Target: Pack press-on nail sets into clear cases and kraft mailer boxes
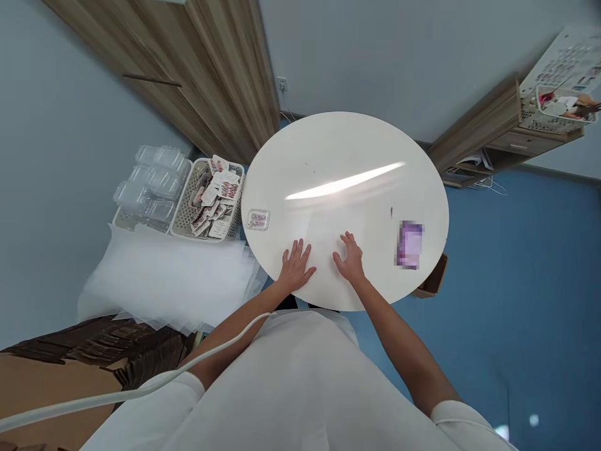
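My left hand point(295, 267) lies palm down near the front edge of the round white table point(338, 144), its fingers spread. Nothing is in it. To its right, my right hand point(350, 258) rests on the table with its fingers apart and slightly bent, also holding nothing. A faint clear sheet seems to lie on the tabletop just beyond both hands. A small clear case point(258, 219) with pinkish items sits at the table's left edge. On the right side is a blurred purple item point(410, 245), with a tiny dark object point(391, 212) above it.
Left of the table stand a white basket point(175, 220) full of printed cards, stacked clear plastic boxes point(162, 181) and a pile of translucent sheets point(173, 269). A brown box point(436, 279) is below the table's right edge. A white cable point(201, 356) crosses my left arm.
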The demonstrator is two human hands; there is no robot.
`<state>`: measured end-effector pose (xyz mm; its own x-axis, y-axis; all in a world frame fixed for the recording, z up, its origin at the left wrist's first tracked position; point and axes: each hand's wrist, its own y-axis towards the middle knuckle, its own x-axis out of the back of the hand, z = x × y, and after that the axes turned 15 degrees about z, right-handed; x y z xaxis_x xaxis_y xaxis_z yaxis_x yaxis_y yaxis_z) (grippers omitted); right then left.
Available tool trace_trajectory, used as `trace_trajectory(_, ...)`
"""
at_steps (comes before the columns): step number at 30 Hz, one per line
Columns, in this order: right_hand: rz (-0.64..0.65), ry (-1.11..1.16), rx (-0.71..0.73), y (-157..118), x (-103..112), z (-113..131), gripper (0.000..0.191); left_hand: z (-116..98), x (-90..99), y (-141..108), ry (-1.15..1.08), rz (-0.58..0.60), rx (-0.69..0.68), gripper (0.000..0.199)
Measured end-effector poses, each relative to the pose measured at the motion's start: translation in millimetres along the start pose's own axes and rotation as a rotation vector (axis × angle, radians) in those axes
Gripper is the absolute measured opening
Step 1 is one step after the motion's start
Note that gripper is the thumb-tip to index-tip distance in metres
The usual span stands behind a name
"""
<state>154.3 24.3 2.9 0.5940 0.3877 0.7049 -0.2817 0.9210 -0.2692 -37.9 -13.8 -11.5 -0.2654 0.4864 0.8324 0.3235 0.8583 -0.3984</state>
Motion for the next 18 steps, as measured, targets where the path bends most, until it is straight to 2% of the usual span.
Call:
trace_trajectory(1,-0.02,0.089,0.024,6,-8,15,0.052,11,6.6,-1,-0.051,-0.042,0.033,0.064)
trace_trajectory(3,0.018,0.244,0.088,22,-26,47,0.049,41,21.7,-2,-0.185,-0.149,0.147,0.067)
trace_trajectory(6,0.177,0.442,0.027,49,-55,88,0.05,91,43.6,0,-0.442,-0.316,0.324,0.067)
trace_trajectory(8,0.255,0.556,-0.04,66,-71,106,0.052,120,53.9,5,-0.597,-0.4,0.35,0.063)
trace_trajectory(10,0.296,0.643,-0.088,81,-83,120,0.053,141,59.5,11,-0.75,-0.424,0.329,0.057)
trace_trajectory(14,0.326,0.778,-0.151,103,-98,139,0.056,159,60.2,21,-0.977,-0.376,0.35,0.046)
trace_trajectory(18,0.363,0.857,-0.141,111,-108,151,0.061,163,57.8,24,-1.037,-0.349,0.35,0.04)
